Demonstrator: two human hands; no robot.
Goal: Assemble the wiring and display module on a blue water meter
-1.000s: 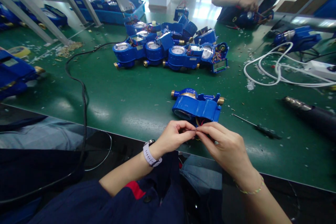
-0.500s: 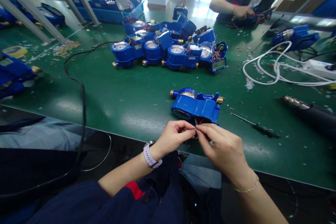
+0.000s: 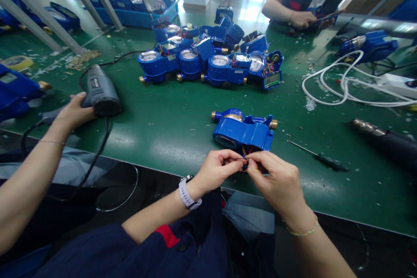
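Close to the bench's front edge lies a blue water meter [image 3: 243,132] with brass pipe ends, thin coloured wires [image 3: 246,151] coming out of its near side. My left hand [image 3: 223,166] pinches a thin dark wire between thumb and forefinger. Fingertips almost touching it, my right hand [image 3: 276,176] is also closed in a pinch at the wires; the exact ends are hidden by the fingers. To the right of my right hand, a screwdriver [image 3: 329,161] with a dark handle lies on the green bench [image 3: 163,139].
Several blue water meters [image 3: 224,69] stand grouped further back. At left, a co-worker's hand [image 3: 73,110] grips a heat gun [image 3: 100,91] with a trailing cord. Another heat gun [image 3: 384,139] lies at right near a white cable [image 3: 325,91]. Across the bench another person's hand [image 3: 302,19] works.
A co-worker's arm has come in from the left with a heat gun. My right fingertips have shifted slightly right at the wires; my left hand is almost still.
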